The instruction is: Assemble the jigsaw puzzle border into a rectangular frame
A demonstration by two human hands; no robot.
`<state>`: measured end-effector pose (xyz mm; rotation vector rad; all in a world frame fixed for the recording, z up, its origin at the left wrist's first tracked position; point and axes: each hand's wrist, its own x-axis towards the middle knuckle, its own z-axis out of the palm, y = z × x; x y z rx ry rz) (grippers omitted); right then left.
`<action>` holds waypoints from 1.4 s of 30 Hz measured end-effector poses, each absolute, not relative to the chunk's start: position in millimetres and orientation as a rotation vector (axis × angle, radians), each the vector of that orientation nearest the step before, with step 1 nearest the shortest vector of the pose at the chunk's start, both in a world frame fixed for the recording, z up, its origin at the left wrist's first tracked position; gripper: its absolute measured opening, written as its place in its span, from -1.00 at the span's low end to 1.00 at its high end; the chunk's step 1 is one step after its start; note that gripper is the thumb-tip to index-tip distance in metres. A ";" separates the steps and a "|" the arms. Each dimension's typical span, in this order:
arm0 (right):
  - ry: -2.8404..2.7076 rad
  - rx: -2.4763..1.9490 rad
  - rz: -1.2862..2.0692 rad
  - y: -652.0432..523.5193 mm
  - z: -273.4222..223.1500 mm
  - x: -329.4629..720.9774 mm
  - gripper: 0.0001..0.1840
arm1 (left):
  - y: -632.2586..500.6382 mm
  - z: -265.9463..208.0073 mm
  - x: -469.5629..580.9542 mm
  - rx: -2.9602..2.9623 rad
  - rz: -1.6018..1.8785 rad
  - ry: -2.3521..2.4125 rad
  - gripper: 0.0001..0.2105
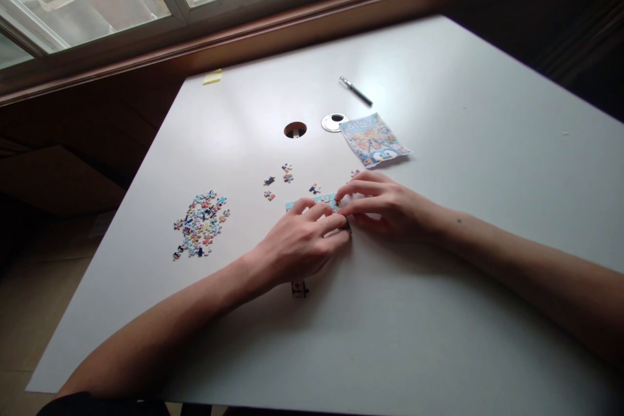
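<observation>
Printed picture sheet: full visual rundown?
The printed picture sheet: thin, paper-like, roughly rectangular; pale lettering across the far end, a busy multicolored scene, a large blue cartoon head nearest the person. It lies face up on the white table, far-left corner overlapping the round cover. The right hand is close; contact unclear.

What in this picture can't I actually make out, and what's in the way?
All in the head view:
Part of the joined jigsaw: covered by the left hand.
Whether the right hand grips a piece: its own fingers hide the contact.
Individual designs in the puzzle-piece pile: too small and crowded.
Fine details on the printed picture sheet: too small.
The rest of the right arm: cut off by the right edge.
</observation>
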<state>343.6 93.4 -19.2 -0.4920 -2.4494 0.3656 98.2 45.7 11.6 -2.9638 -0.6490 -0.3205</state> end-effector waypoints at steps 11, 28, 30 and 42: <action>-2.451 -0.499 0.375 93.7 -19.7 343.5 -0.82 | 45.2 14.2 99.0 -2.969 -0.293 -0.661 -0.79; -2.440 -0.504 0.381 93.5 -19.9 343.4 -0.82 | 44.8 15.1 99.3 -2.970 -0.299 -0.654 -0.79; -2.439 -0.507 0.379 93.4 -19.9 343.4 -0.83 | 44.8 15.0 99.1 -2.966 -0.302 -0.658 -0.80; -2.442 -0.512 0.376 93.1 -19.8 343.5 -0.84 | 44.5 14.9 99.4 -2.980 -0.306 -0.643 -0.80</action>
